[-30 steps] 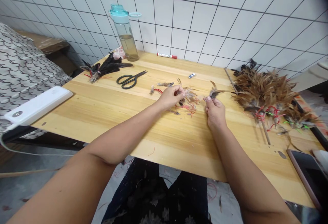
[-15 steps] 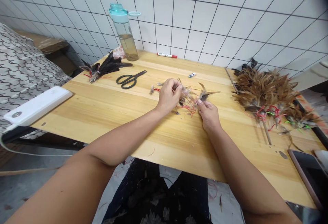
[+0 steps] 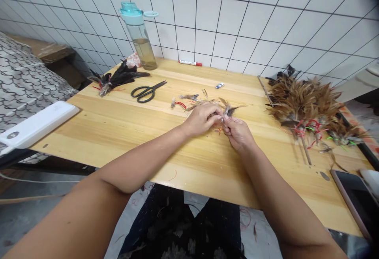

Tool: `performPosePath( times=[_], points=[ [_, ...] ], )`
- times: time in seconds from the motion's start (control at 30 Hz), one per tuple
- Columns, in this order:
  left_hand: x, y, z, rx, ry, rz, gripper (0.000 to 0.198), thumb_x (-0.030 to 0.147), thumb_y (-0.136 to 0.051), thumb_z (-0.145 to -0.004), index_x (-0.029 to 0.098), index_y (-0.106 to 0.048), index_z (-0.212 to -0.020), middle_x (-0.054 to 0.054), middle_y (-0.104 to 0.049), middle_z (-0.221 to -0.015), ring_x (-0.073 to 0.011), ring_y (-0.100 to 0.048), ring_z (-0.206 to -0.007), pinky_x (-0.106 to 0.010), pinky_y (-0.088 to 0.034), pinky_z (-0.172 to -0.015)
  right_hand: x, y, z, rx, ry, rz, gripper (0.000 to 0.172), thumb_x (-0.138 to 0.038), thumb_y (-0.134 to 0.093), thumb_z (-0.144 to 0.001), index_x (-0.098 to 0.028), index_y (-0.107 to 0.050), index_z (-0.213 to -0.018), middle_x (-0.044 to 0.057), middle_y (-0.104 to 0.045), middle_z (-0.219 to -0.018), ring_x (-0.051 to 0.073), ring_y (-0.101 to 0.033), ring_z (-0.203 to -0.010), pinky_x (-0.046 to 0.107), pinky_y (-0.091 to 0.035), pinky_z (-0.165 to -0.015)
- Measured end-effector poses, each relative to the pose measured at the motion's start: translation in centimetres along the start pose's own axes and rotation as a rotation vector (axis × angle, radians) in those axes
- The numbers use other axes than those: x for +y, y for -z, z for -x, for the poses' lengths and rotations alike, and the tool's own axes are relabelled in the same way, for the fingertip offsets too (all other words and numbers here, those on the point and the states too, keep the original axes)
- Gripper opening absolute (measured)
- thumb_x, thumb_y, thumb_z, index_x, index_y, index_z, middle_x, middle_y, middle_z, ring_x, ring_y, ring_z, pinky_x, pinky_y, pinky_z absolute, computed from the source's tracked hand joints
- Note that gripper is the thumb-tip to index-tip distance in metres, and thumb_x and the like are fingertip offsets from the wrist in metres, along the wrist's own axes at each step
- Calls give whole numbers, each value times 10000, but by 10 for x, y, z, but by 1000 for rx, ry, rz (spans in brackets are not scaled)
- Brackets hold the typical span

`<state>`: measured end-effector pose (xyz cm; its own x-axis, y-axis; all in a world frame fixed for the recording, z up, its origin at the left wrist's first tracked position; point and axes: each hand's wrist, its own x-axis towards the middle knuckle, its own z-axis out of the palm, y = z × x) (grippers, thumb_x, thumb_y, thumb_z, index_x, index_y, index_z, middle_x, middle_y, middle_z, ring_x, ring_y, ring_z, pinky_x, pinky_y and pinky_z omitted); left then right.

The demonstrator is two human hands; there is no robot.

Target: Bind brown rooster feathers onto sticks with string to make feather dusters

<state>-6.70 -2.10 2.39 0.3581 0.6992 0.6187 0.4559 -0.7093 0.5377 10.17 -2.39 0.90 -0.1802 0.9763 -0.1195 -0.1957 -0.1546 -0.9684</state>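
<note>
Both hands meet at the middle of the table, over a loose litter of small feathers and red thread; the left hand is curled, fingers pinched on what looks like a tuft of pale feathers, though the fingers hide most of it; the right hand pinches a small bundle of feathers by its base, dark at the stem, brown and thin at the tips, fanning up and to the right; the two hands' fingertips touch; scissors lie well to the left; a big heap of brown feathers lies to the right.
</note>
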Motion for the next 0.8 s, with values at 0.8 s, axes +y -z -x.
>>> performPosePath(
  times=[0.8],
  points=[
    [-10, 6, -2, 17, 183, 146, 100, 210, -589, -852, 164, -673, -882, -38, -703, -880, -143, -618, -783, -267, -477, -754, 0, 6, -6, 198, 94, 48, 467, -530, -842, -550, -193, -526, -620, -77, -406, -454, 56, -282, -430, 230, -192, -422]
  ],
)
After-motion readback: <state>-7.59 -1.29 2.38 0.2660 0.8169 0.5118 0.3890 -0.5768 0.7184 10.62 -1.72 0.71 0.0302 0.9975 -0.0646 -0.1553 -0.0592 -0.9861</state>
